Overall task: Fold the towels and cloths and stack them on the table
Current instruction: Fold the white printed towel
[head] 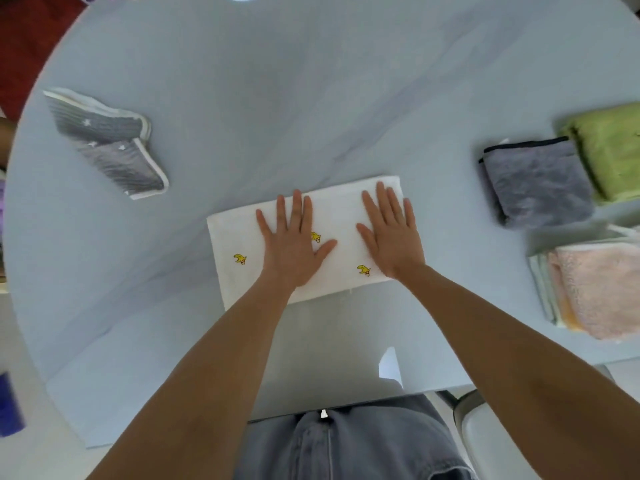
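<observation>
A white towel with small yellow banana prints (235,237) lies folded into a long rectangle in the middle of the pale blue table (277,98). My left hand (294,240) presses flat on its middle with straight, spread fingers. My right hand (391,233) presses flat on its right part in the same way. At the left lies a folded grey cloth with white stars (107,143). On the right sit a folded dark grey towel (536,181), a green towel (613,150) and a pink towel (595,289) on top of other pale cloths.
The table's near edge runs just in front of my jeans (346,445). A white chair (502,441) stands at the lower right. A purple object (8,407) sits off the table at the lower left, and red floor shows at the upper left.
</observation>
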